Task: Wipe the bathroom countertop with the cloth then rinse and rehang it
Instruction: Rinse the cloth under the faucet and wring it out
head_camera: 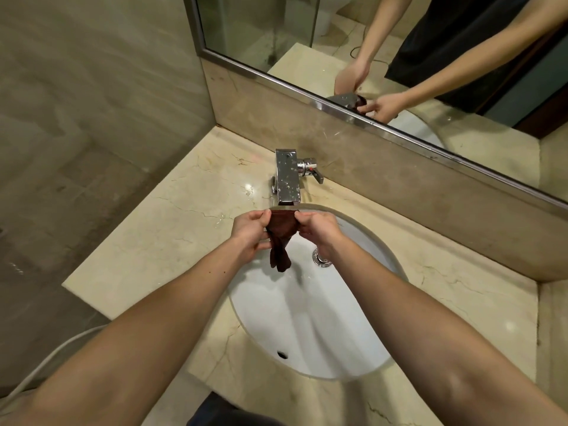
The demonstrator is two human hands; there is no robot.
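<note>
Over the sink [353, 333], just below the tap [287, 176], both hands pinch the cloth [281, 233] between them. Left hand [250, 230] and right hand [319, 230] each grip an upper edge. Its tail hangs down over the basin, above the countertop [147, 241] level.

Both hands up under the tap [288, 176]: left hand [250, 230] and right hand [319, 230] pinch the top corners of the brown cloth [281, 238], stretched between them, its tail dangling below over the white sink [307, 333]. Drain [321, 260] just beside the right wrist.
</note>
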